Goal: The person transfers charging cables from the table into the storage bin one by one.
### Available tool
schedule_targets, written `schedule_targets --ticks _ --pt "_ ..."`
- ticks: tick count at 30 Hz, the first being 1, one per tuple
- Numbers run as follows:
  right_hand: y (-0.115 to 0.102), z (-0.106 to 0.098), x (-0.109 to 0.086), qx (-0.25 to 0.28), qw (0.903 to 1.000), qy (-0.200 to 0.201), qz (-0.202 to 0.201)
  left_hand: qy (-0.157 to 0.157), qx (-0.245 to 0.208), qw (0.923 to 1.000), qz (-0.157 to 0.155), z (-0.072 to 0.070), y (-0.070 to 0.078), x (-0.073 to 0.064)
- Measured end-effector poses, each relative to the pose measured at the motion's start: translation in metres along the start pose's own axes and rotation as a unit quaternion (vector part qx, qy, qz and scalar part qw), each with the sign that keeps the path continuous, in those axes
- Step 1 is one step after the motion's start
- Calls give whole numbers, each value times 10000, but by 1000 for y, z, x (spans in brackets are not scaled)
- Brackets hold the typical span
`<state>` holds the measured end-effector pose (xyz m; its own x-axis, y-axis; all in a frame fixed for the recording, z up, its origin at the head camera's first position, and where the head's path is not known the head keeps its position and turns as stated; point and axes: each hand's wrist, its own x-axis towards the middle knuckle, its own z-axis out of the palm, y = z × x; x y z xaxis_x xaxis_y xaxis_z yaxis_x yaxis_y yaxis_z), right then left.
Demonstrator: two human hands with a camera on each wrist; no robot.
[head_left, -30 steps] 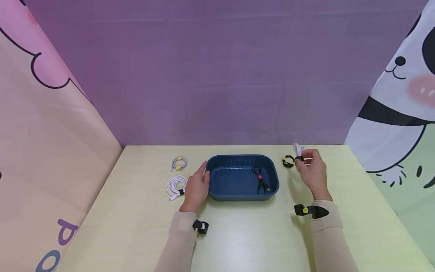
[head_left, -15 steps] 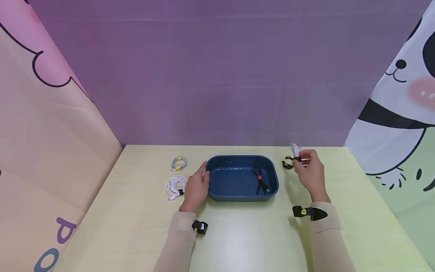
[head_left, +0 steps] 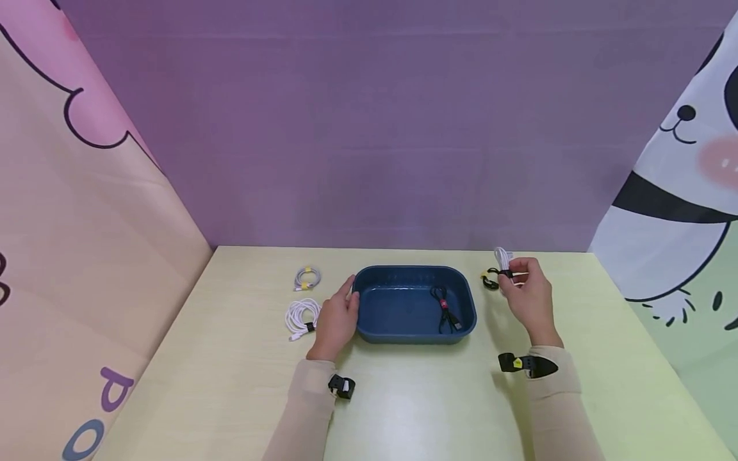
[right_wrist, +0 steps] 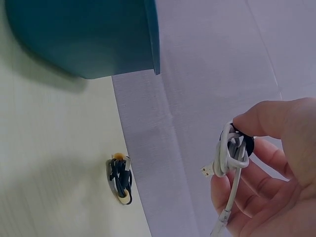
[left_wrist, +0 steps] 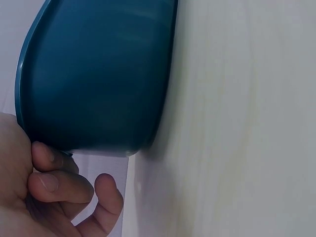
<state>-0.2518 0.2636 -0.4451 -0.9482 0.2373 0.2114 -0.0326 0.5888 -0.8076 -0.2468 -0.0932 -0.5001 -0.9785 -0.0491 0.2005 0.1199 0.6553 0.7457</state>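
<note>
My left hand (head_left: 334, 323) holds the left end of a dark blue plastic bin (head_left: 398, 337), its bent fingers (left_wrist: 61, 186) against the outside below the rim. Inside the bin, toward the right, lies a black USB cable (head_left: 444, 308) bundled with a red tie. Right of the bin, my right hand (head_left: 529, 294) pinches a coiled white USB cable (right_wrist: 228, 155) by its black tie, raised off the table. Close by the right fingertips, a black cable (head_left: 490, 279) with yellow ties lies on the table, partly covered in the head view.
Left of the bin lie a grey coiled cable (head_left: 307, 278) with yellow ties and a white coiled cable (head_left: 301, 319) with a black tie, near my left hand. A purple cloth backdrop (head_left: 369, 128) rises behind the pale table (head_left: 403, 403).
My right hand, with the white cable, has shifted slightly left and down toward the black cable. My left hand and the bin keep their positions; the head view shifts a little.
</note>
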Motion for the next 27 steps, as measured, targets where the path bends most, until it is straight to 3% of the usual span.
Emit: schedule_targets --ticks 27 --pt "-7 1 -1 81 10000 3 -27 23 -54 10000 -52 1 2 1"
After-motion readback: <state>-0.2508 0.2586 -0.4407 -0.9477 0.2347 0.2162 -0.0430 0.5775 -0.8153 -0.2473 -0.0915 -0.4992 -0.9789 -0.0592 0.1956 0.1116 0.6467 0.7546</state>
